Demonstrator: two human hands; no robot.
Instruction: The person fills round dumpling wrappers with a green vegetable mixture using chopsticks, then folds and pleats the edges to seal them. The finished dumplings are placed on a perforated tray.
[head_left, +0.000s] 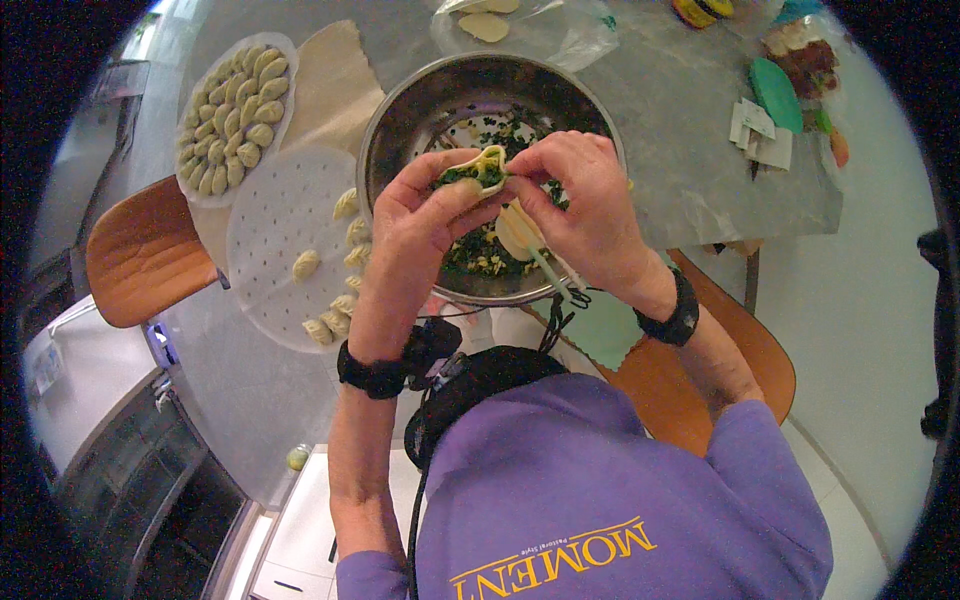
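Note:
My left hand (427, 199) cradles a round dough wrapper (491, 161) with green and yellow filling showing in its open top. My right hand (581, 191) pinches the wrapper's right edge between thumb and fingers. Both hands are above a wide stainless steel bowl (375, 127), which has chopped greens and yellow bits of filling (480, 255) inside. Below my right hand, a utensil with a pale green handle (551, 274) leans across the bowl's near rim. A pale round piece (514, 236) lies beside it; whether it is part of the utensil is unclear.
Left of the bowl, a perforated white steamer liner (262, 247) bears several pleated dumplings (306, 265). Beyond it, another liner (289, 49) is crowded with dumplings (240, 112). A plastic bag (562, 37) with wrappers (484, 26) lies behind the bowl. Orange-brown chairs (150, 255) stand by the table.

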